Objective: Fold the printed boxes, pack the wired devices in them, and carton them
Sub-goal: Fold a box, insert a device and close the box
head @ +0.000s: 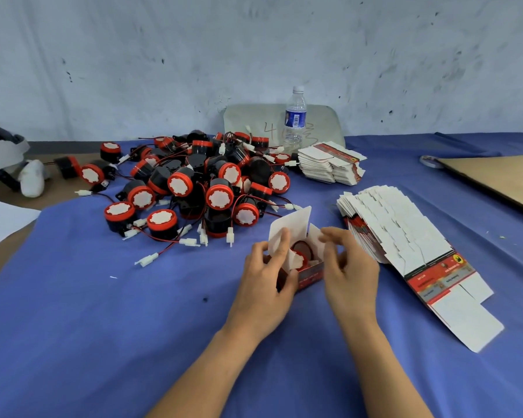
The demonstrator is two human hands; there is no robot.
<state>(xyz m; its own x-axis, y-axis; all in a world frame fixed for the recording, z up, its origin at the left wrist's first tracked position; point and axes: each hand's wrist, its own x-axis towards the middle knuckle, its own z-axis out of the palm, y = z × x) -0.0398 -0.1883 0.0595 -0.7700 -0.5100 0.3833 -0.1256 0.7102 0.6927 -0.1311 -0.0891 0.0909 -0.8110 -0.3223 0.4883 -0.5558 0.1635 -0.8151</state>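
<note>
In the open printed box [310, 276] sits one wired device [300, 257]

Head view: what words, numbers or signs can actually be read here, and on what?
"4": handwritten on the grey board; the marks after it are half hidden by the water bottle and unreadable.
Too small: the bottle's label, where only a barcode shows.
Too small and blurred: the red panels of the flat printed boxes; a yellow badge with a black emblem also shows there.
Blurred: the print on the folded box in the left hand.
</note>
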